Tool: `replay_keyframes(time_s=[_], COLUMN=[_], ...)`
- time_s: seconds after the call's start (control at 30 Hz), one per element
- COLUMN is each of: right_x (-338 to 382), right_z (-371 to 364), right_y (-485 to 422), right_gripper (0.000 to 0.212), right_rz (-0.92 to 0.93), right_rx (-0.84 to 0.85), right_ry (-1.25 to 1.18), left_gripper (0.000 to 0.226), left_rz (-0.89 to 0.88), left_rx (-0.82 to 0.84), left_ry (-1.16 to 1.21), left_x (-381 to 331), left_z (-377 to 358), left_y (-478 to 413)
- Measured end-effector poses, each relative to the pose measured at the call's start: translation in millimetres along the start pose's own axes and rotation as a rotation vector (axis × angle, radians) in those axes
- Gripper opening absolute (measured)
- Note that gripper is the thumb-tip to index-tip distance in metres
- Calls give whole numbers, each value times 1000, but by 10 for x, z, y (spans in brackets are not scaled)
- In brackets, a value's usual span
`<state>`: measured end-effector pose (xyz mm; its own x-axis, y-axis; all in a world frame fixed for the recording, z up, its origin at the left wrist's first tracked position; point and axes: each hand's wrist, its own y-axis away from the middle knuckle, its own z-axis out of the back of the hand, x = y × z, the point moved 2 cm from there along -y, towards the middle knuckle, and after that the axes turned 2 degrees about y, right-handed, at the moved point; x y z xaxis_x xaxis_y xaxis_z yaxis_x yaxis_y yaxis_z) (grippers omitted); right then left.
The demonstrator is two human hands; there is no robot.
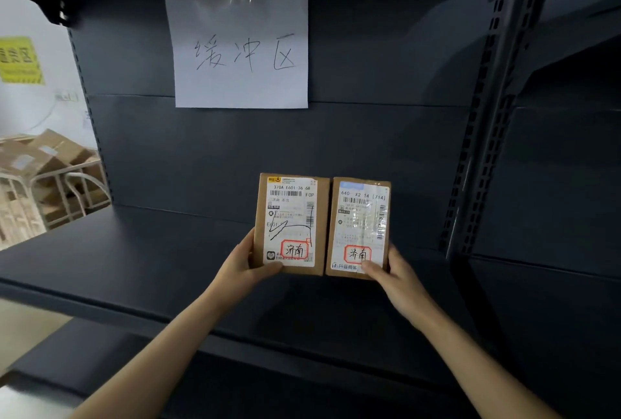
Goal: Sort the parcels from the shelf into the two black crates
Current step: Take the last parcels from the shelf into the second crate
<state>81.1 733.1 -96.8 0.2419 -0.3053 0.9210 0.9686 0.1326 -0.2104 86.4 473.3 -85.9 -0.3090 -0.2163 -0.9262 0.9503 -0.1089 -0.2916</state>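
Note:
Two small brown cardboard parcels are held up side by side over the dark shelf board (134, 260), labels facing me. My left hand (245, 264) grips the left parcel (290, 223) at its lower left corner, thumb on the front. My right hand (393, 270) grips the right parcel (359, 227) at its lower right corner, thumb on the label. Each white shipping label carries a red-framed stamp with the same two handwritten characters. The two black crates are out of view.
A white paper sign (240, 47) with handwritten characters is taped to the shelf's back panel. A perforated dark upright (484, 136) stands at the right. Stacked cardboard boxes on a white metal rack (50, 180) show at the left.

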Motion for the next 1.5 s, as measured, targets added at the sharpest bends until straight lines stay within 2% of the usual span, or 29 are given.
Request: replay_keyframes(time_s=[0.27, 0.67, 0.83, 1.27, 1.5], right_x=[64, 550, 934, 1760, 2067], right_z=[-323, -1384, -2095, -4429, -5461], right_y=[27, 38, 175, 910, 1220], right_gripper=[39, 31, 43, 40, 41], right_rz=[31, 96, 170, 231, 251], right_rx=[113, 303, 366, 621, 809], right_ry=[-68, -132, -167, -259, -294], left_gripper=[51, 53, 58, 54, 55], left_rz=[43, 76, 85, 184, 236], left_rx=[-81, -285, -387, -668, -819], left_ry=[-47, -7, 1, -92, -152], left_x=[-27, -3, -62, -106, -49], left_z=[254, 1221, 1841, 3597, 4231], left_y=[347, 1141, 1672, 3482, 4307])
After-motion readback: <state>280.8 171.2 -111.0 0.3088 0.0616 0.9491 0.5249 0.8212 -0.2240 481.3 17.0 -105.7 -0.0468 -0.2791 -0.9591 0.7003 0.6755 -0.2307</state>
